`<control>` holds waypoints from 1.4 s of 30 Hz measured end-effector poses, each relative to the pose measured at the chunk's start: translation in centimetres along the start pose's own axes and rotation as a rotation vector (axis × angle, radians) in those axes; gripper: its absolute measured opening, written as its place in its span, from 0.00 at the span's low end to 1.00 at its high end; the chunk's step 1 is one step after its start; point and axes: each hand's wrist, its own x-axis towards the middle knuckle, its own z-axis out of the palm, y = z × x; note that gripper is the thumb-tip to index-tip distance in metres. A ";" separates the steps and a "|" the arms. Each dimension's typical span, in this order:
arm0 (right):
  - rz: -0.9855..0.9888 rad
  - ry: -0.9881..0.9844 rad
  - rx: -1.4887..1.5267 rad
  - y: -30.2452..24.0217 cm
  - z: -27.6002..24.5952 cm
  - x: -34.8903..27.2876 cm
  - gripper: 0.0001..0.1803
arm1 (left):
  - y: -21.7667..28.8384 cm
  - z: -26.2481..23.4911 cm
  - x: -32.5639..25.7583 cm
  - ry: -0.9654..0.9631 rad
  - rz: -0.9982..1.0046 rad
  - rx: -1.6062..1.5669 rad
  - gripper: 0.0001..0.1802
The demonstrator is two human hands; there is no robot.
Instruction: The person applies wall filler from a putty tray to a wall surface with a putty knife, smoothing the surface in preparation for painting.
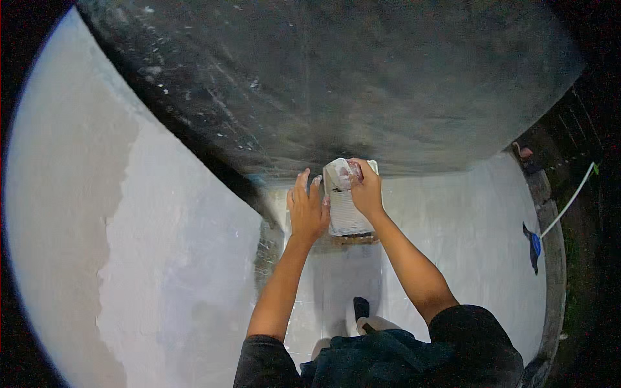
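A white ribbed tray (pixel 349 220), like a paint tray, is in front of me against the base of the dark surface. Over its far end, my right hand (pixel 367 191) closes round a white-smeared, rounded thing (pixel 338 174) with a dark red part; its exact kind is unclear. My left hand (pixel 308 208) is at the tray's left side, fingers stretched and apart, with white smears on the fingertips. Its thumb lies along the tray's left edge; whether it presses on it I cannot tell. A brownish strip (pixel 354 239) shows beneath the tray's near edge.
A dark, white-speckled surface (pixel 362 84) rises ahead. On the left stands a wall (pixel 174 239) in two pale shades. Pale floor (pixel 453 226) stretches right to a kerb-like edge (pixel 553 258). A pale stick (pixel 569 200) with a blue and black end (pixel 534 247) leans there. My dark-covered foot (pixel 361 307) is below.
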 end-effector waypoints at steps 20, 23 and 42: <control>0.165 0.226 -0.406 16.9 -3.9 -1.9 0.19 | -5.9 16.2 -5.5 -0.521 -0.139 -0.080 0.27; 0.309 0.203 -0.662 19.1 -3.5 -2.9 0.19 | -6.9 18.6 -6.3 -0.632 -0.161 -0.116 0.31; 0.624 -0.020 -0.890 37.0 2.4 -1.6 0.24 | -11.2 31.5 -13.4 -0.713 -0.553 -0.159 0.36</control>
